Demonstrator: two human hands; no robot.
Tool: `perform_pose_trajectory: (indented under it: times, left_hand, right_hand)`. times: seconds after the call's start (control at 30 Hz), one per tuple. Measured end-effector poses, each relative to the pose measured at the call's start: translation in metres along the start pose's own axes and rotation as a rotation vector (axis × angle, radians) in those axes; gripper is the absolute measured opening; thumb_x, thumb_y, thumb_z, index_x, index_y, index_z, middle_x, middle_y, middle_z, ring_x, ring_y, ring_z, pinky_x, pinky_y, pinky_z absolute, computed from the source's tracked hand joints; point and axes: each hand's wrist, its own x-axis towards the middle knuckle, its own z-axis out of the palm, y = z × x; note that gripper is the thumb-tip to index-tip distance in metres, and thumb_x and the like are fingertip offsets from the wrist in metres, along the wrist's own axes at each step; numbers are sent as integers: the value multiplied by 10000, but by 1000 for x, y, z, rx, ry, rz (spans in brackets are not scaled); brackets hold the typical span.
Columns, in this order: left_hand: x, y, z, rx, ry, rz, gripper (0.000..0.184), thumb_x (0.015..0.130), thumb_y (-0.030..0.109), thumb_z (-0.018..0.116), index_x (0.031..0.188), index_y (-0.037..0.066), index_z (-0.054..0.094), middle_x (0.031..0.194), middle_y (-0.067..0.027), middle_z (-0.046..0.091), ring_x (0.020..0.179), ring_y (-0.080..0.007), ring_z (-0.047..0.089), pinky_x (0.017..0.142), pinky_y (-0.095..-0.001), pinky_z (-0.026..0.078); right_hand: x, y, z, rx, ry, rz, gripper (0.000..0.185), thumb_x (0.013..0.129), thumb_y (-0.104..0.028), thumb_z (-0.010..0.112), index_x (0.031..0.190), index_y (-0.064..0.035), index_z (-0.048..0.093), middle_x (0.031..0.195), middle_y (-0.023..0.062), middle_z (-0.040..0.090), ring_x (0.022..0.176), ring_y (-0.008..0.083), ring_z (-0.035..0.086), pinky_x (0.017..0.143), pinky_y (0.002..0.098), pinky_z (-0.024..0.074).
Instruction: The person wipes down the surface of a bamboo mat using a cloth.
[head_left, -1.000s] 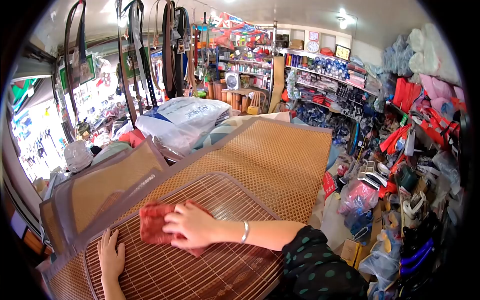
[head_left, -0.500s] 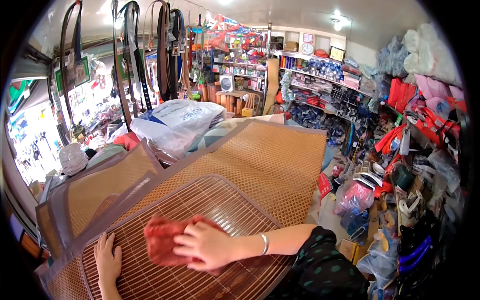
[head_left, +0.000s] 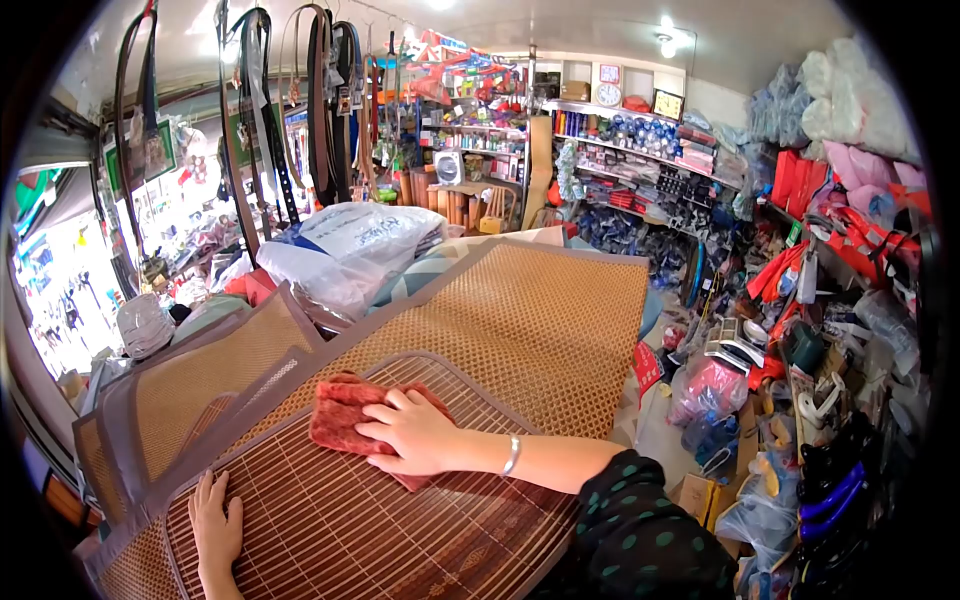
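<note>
- Left hand lies flat on the slatted mat, near its left edge, fingers straight and slightly parted, with nothing in its hold.
- Right hand has hold of a cloth, its fingers half bent and a little apart over the upper side.
- That cloth is reddish brown and soft-looking, with a plush, mottled surface; it is folded into a thick, loose pad, rumpled on top, and one corner pokes out below the palm.
- It sits on the upper part of the slatted mat, ahead of the left hand and to its right.
- Narrow, glossy reddish-brown slats make up this mat, crossed by thin pale lines, with a darker patterned band at the lower right and a grey-brown edging round its curved corner.
- Tan woven matting, bordered in grey-brown, spreads beyond the slats; whether the two are joined cannot be told.
- Another bordered tan mat lies to the left.
- A silver bracelet circles the right wrist, below a black sleeve with green dots.
</note>
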Motion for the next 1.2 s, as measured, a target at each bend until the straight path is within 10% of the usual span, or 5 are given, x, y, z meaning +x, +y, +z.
perform_pose_trajectory:
  times: [0.3,0.63,1.2]
  left_hand:
    - [3,-5,6,13,21,35,480,957,254,507,1404,79,503,1510,-175,396,1414,-332,328,1191,-461,191]
    - [2,-2,2,8,10,-5,473,970,264,497,1405,78,503,1511,-174,395,1417,-334,324,1187,-461,202]
    - [3,-6,3,18,6,44,472,954,220,493,1395,52,503,1522,-178,382,1424,-333,320,1179,-441,213]
  right_hand:
    - [-14,-73,-11,265,-46,-290,461,800,-401,687,1143,-96,652,1208,110,569,1043,286,496,863,441,420]
    - [18,10,14,71,-26,61,420,850,-428,634,1103,-97,688,1094,81,627,1049,303,513,906,469,419]
    - [38,-33,17,182,-96,-115,394,851,-436,600,1017,-92,698,1081,92,632,1057,289,511,913,463,430]
